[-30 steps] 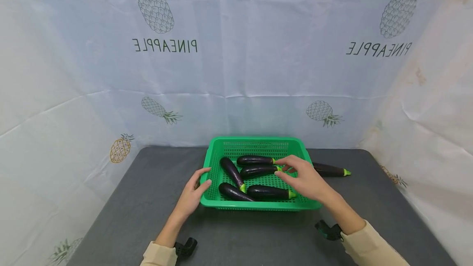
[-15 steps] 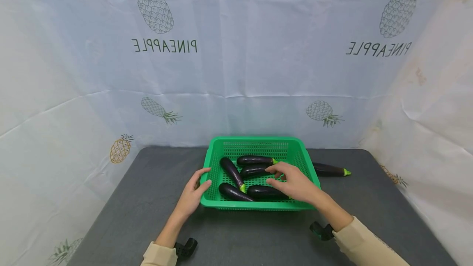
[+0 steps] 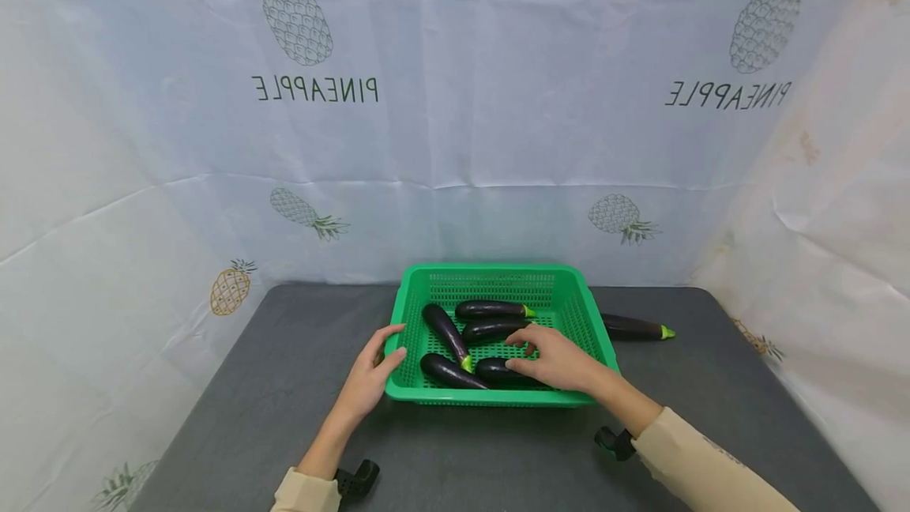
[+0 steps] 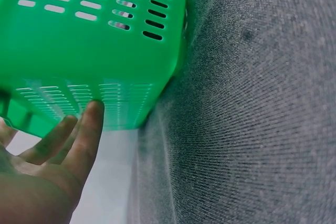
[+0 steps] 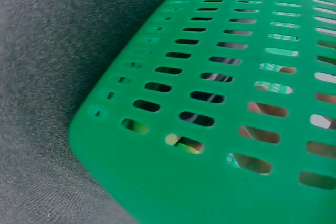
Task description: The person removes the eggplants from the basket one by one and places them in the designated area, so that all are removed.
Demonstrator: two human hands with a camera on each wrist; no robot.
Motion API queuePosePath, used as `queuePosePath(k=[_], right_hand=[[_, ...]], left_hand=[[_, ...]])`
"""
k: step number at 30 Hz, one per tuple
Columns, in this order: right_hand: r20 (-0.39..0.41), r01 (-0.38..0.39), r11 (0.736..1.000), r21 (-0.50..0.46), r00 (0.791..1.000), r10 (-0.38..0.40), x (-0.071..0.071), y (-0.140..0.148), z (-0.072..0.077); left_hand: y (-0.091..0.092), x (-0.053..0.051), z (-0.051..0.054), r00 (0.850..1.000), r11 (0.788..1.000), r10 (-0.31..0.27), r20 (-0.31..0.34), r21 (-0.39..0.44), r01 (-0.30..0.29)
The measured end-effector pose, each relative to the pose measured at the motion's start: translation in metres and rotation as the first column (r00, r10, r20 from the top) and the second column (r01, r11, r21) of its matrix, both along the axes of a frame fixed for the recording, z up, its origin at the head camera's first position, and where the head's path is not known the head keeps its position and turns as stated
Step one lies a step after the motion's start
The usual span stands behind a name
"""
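A green slotted basket (image 3: 498, 397) holds several dark eggplants: two crosswise at the back (image 3: 489, 308) (image 3: 486, 330), one slanted at left (image 3: 444, 329), two at the front (image 3: 449, 371) (image 3: 494, 370). My left hand (image 3: 364, 382) rests at its left rim, fingers extended; in the left wrist view that hand (image 4: 52, 177) has fingertips against the basket wall (image 4: 94, 56). Over the front right eggplant, my right hand (image 3: 562, 362) hovers with bent fingers and the thumb apart, partly covering it; contact is unclear. The right wrist view shows mostly the basket's side (image 5: 157, 177).
Another eggplant (image 3: 633, 328) lies on the dark grey tabletop (image 3: 483, 457), just right of the basket. A pale curtain with pineapple prints (image 3: 455, 141) hangs behind the table and along both sides.
My right hand has moved left and toward the basket's front, from the stem ends of the back eggplants to the front right one. My left hand has stayed at the rim.
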State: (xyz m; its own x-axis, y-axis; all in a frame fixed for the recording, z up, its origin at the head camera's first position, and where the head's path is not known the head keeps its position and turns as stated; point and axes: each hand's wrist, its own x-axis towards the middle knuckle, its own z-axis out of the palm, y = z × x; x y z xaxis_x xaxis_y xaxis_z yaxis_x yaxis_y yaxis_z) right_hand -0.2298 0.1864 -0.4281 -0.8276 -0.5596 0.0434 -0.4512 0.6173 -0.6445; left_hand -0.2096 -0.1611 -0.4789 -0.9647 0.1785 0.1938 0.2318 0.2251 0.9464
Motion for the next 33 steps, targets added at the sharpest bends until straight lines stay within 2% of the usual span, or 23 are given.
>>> queuePosePath(k=[11, 23, 33], right_hand=[[0.073, -0.061, 0.998, 0.0, 0.996, 0.06, -0.011, -0.005, -0.008], [0.226, -0.083, 0.996, 0.021, 0.971, 0.076, -0.016, -0.008, -0.011], [0.218, -0.107, 0.994, 0.03, 0.971, 0.098, -0.02, -0.011, -0.016]], left_hand=[[0.0, 0.001, 0.001, 1.0, 1.0, 0.004, 0.004, -0.002, -0.004], [0.0, 0.0, 0.0, 1.0, 1.0, 0.007, -0.005, 0.003, -0.007], [0.001, 0.0, -0.002, 1.0, 1.0, 0.013, -0.003, 0.006, -0.013]])
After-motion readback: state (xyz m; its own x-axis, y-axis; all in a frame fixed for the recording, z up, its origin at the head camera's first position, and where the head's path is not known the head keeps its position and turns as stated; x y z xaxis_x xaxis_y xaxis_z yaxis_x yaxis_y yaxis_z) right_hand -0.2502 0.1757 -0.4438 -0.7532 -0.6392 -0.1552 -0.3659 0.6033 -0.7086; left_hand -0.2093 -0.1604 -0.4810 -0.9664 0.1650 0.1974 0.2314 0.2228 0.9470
